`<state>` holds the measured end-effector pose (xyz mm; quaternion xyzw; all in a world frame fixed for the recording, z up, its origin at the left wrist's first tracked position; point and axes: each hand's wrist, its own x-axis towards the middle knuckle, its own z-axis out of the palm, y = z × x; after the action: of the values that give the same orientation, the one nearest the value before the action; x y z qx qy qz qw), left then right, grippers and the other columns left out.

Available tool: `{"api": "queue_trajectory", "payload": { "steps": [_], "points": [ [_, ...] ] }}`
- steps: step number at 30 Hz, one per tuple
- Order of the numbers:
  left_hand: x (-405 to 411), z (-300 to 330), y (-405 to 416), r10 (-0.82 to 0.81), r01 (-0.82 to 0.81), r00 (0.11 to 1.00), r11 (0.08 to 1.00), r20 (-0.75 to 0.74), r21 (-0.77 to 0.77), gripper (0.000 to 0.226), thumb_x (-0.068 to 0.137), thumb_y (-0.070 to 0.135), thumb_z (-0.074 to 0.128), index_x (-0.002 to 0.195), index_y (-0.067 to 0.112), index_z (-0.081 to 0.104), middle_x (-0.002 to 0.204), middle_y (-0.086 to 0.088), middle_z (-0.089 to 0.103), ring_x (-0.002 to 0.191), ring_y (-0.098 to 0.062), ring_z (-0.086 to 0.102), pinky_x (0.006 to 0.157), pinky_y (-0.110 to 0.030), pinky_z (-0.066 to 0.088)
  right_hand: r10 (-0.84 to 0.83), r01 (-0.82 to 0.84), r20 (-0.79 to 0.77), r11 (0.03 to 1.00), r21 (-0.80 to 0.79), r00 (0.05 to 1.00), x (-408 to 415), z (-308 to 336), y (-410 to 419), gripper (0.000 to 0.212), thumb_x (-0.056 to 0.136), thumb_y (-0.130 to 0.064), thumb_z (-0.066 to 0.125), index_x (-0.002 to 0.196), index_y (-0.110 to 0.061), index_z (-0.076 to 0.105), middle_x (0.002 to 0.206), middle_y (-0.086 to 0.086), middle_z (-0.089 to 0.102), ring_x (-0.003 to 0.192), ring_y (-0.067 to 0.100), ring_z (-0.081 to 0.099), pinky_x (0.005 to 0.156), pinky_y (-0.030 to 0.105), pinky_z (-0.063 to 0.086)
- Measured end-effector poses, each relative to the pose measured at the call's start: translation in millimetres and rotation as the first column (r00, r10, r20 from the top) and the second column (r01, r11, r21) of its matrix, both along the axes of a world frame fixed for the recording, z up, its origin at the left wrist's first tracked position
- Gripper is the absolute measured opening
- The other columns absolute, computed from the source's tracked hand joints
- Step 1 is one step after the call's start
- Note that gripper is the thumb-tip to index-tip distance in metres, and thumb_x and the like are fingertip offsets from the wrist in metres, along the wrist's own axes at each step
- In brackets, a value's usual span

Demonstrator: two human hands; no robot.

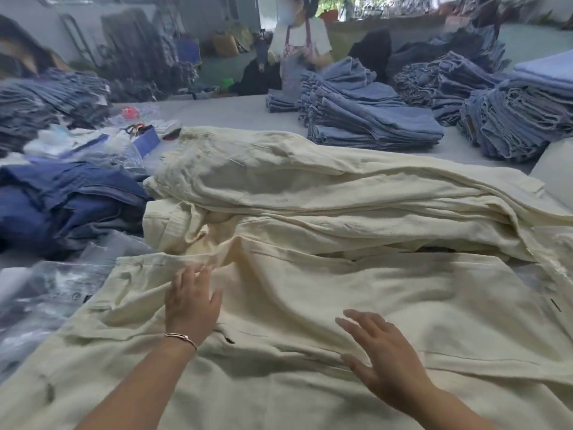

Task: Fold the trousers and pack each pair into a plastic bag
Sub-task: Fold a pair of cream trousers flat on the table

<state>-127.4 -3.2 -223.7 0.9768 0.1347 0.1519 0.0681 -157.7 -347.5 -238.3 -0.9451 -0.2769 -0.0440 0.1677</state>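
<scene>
While both hands (192,301) (379,346) lie flat, grip wide, cream trousers (310,290) abut blue denim (62,200) leftward.

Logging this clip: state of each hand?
Left hand: open, flat on the cream cotton trousers.
Right hand: open, fingers spread, holding nothing.

Two bare hands, the left hand (191,301) and the right hand (379,356), one bracelet (181,336). Beyond the fingers (198,271): one heap of cream trousers (310,193), several stacks of blue jeans (372,119), exact count unclear, and one other person (299,41).
</scene>
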Motion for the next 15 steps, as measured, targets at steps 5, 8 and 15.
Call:
{"api": "queue_trajectory", "payload": {
  "steps": [5,8,15],
  "points": [
    [-77,9,39,0.243,-0.244,0.968,0.97,-0.07,-0.015,0.042,0.091,0.033,0.052,0.127,0.012,0.058,0.133,-0.014,0.052,0.12,-0.036,0.042,0.099,-0.047,0.036,0.122,-0.123,-0.068,0.992,-0.003,0.99,-21,-6,21,0.05,0.079,-0.042,0.07,0.126,-0.026,0.061,0.134,-0.005,0.056,0.119,0.019,0.056,0.095,0.028,0.047],
    [-103,23,69,0.315,-0.316,0.948,0.948,-0.043,-0.022,0.039,0.091,0.029,0.058,0.128,0.016,0.058,0.141,-0.007,0.046,0.126,-0.033,0.035,0.102,-0.045,0.035,0.117,-0.117,-0.055,0.993,0.012,0.992,-19,-2,33,0.048,0.081,-0.033,0.07,0.126,-0.022,0.06,0.137,-0.001,0.053,0.123,0.024,0.052,0.099,0.034,0.045],
    [-100,30,145,0.375,-0.376,0.927,0.924,-0.024,-0.071,0.037,0.09,0.027,0.057,0.126,0.016,0.059,0.142,-0.007,0.046,0.128,-0.031,0.033,0.104,-0.046,0.034,-0.027,0.029,-0.076,0.999,0.023,0.997,2,1,74,0.049,0.088,-0.037,0.063,0.134,-0.025,0.053,0.146,-0.007,0.041,0.134,0.017,0.035,0.107,0.029,0.032]
  ]
}}
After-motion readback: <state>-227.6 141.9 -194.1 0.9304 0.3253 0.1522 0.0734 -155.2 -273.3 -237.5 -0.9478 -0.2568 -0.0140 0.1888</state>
